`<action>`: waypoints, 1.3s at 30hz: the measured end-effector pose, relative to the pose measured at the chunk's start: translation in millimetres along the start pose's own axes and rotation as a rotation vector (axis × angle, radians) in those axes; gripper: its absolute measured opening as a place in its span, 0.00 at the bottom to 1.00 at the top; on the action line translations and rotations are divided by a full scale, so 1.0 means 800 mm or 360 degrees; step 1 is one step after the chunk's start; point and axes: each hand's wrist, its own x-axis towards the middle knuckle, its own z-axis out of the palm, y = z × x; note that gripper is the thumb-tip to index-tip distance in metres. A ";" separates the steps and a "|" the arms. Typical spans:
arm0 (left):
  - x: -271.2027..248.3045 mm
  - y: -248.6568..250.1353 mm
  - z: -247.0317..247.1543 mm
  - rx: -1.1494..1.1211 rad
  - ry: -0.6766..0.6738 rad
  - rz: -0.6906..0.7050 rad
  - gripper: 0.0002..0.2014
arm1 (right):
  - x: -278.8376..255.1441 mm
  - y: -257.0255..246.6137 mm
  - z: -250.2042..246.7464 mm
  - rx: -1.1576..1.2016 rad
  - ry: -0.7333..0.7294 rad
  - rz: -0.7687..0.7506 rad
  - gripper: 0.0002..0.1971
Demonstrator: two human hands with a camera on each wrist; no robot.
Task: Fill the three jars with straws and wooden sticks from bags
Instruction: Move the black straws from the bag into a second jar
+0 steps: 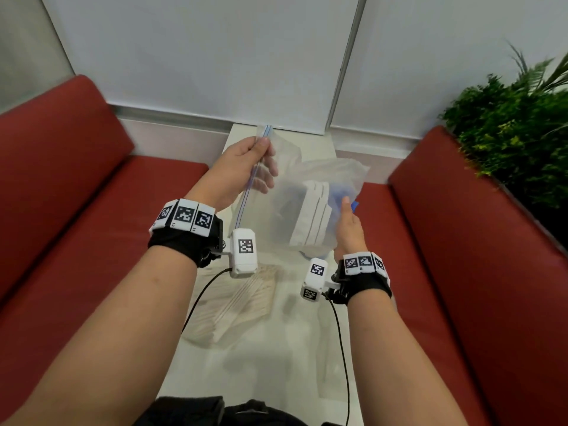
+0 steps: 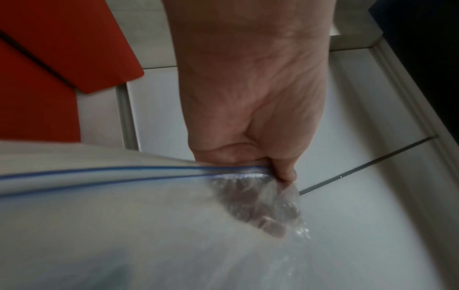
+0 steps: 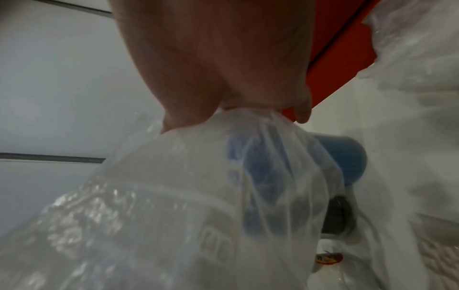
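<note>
Head view: two hands are holding a clear zip bag (image 1: pixel 285 192) up above a white table (image 1: pixel 246 373).

The left hand (image 1: pixel 242 170) is pinching the bag's blue zip edge (image 1: pixel 252 176) between thumb and curled fingers, as the left wrist view confirms. The right hand (image 1: pixel 347 226) is gripping a gathered bunch of the plastic at the opposite side, its fingers closed round it. Through the bag a white pack (image 1: pixel 313 213) and something blue are showing, blurred. Wooden sticks (image 1: pixel 242 305) in another clear bag are lying flat on the table below, between the forearms. In the right wrist view a blue cylinder (image 3: pixel 345 159) is lying on the table beyond the bag. Red benches (image 1: pixel 76 192) are flanking the table.
</note>
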 end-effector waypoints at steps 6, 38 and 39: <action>0.015 -0.009 -0.022 0.0345 0.0273 0.0041 0.16 | -0.006 -0.004 -0.006 0.0161 0.0299 -0.0512 0.20; 0.045 -0.074 0.026 0.0366 0.0352 0.0168 0.16 | -0.005 -0.003 -0.046 0.0836 -0.0394 0.0603 0.37; 0.045 -0.070 0.028 0.0465 0.0427 0.0227 0.16 | -0.007 -0.005 -0.041 0.0815 -0.0391 0.0588 0.33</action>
